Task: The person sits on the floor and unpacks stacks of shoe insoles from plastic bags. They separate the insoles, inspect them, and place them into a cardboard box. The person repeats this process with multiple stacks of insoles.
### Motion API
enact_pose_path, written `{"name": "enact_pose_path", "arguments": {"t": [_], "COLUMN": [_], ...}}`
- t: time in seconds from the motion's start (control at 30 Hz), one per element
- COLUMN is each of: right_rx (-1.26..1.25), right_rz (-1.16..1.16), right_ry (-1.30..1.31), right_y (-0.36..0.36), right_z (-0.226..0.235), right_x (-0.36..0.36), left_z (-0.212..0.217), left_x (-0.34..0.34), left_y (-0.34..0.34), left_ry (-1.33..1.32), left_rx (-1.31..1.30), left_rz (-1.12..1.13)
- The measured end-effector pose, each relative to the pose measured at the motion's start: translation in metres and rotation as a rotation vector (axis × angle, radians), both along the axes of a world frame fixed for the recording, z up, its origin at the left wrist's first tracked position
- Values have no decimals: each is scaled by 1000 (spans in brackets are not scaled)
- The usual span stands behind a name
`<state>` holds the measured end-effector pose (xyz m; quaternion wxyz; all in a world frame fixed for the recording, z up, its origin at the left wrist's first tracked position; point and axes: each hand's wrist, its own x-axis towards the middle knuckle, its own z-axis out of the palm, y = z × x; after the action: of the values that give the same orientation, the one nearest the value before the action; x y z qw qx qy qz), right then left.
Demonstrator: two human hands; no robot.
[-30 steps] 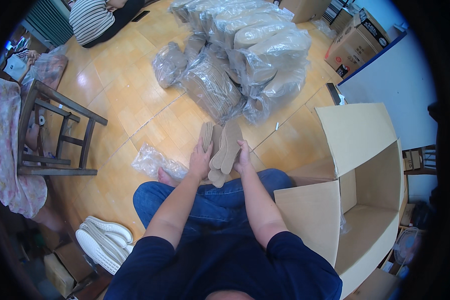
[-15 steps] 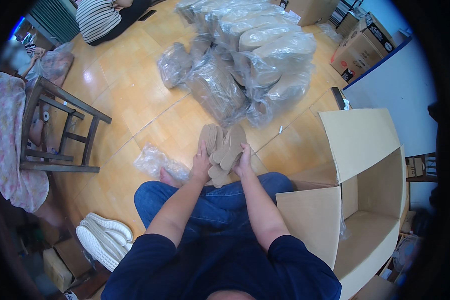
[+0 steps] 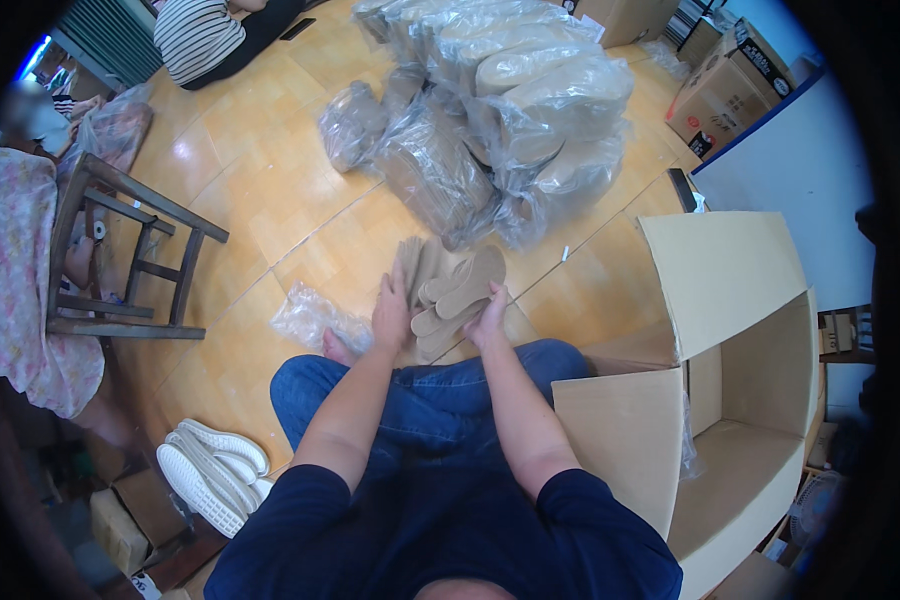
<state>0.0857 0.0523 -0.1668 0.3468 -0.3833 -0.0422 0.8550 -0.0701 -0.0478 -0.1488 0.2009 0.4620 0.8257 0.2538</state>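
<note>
Two bunches of flat brown insoles are in front of my crossed legs. My right hand (image 3: 487, 320) grips the fanned-out bunch of insoles (image 3: 473, 283) by its right edge, thumb on top. My left hand (image 3: 392, 313) closes on the left side of the other stack of insoles (image 3: 422, 260), which is turned partly on edge. Its fingers point away from me, and the thumb side is partly hidden by the stack. Beside my left forearm, crumpled clear plastic (image 3: 315, 315) lies on the floor next to my bare foot (image 3: 339, 346).
Plastic-wrapped bundles of insoles (image 3: 560, 100) are piled ahead. An opened cardboard box (image 3: 735, 370) stands at my right. A wooden stool (image 3: 140, 255) lies at the left, with white shoe soles (image 3: 210, 465) nearer me. Another person in a striped top (image 3: 198, 40) sits at the far left.
The two bunches of insoles have moved apart. The right one has fanned out and shifted slightly right; the left one has tilted onto its edge as my left hand turned.
</note>
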Motion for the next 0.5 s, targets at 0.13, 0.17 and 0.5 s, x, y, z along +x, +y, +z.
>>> {"name": "enact_pose_path", "arguments": {"t": [0.13,0.17,0.5], "right_rx": [81,148,871], "right_rz": [-55,-66,203], "right_ry": [-102,-228,-1353], "right_y": [0,1,-11], "right_z": [-15,-16,83], "right_x": [-3,-4,-2], "left_z": [6,6,-11], "left_x": [-17,-18,-12], "left_y": [3,4,20], "left_ry": [70,87,-5], "left_rx": [-56,-68,-14], "left_rz": [182,201,205]}}
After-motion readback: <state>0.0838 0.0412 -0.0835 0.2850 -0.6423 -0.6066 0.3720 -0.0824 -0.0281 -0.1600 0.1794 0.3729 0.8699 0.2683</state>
